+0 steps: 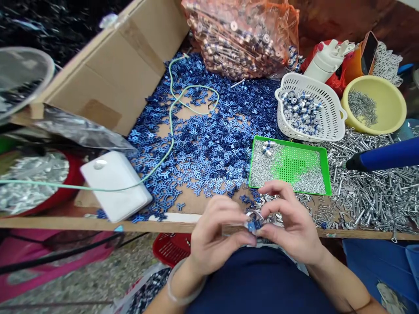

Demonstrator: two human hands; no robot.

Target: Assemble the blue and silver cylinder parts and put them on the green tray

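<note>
Small-parts workshop: blue 3-armed parts (199,148) heaped on wooden bench (98,223) (cardboard box (111,74) alongside), steel pins (369,192) piled.

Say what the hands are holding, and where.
The left hand and right hand pinch a small blue piece with a wire ring, by its sides; exact spot hidden.

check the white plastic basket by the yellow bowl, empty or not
Not empty: the white plastic basket holds a heap of small silver-and-blue metal cylinders inside its slotted walls.
</note>
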